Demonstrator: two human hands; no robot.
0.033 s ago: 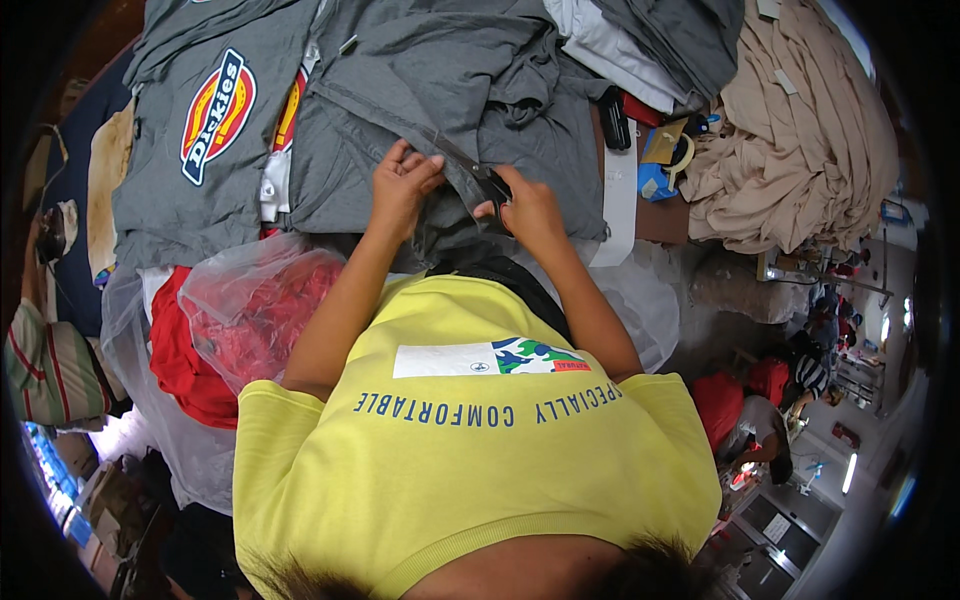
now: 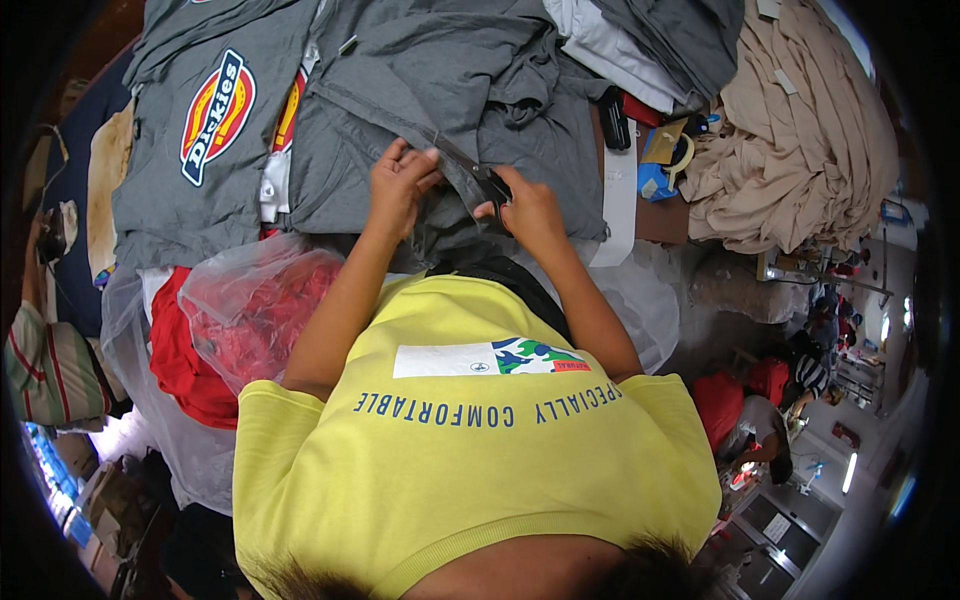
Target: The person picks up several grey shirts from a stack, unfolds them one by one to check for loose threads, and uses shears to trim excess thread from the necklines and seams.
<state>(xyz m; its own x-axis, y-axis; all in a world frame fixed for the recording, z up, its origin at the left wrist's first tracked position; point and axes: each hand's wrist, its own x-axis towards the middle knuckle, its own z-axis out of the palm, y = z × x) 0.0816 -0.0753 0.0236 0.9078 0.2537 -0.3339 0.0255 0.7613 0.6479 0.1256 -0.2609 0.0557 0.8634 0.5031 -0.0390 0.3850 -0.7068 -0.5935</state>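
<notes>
A dark grey garment (image 2: 385,75) lies bunched in front of me, one edge drawn toward my body. My left hand (image 2: 402,188) pinches the cloth near that edge, its fingers bent and close together. In my right hand (image 2: 528,212) is a pair of dark scissors (image 2: 463,160), my fingers through and around the handles. The blades point up and to the left across the grey fabric, close to my left fingertips. Whether the blades are apart is hard to make out. The exact bit of cloth between my left fingers is partly hidden.
Left of the work lies another grey shirt (image 2: 150,190) with a colourful printed emblem. A clear plastic bag (image 2: 265,310) with red cloth sits by my left forearm. Beige fabric (image 2: 790,140) is heaped at right, near a tape roll (image 2: 682,160) and a black case (image 2: 613,118).
My left fingers have shifted very slightly up and left at the cloth edge. The right hand and scissors look unmoved.
</notes>
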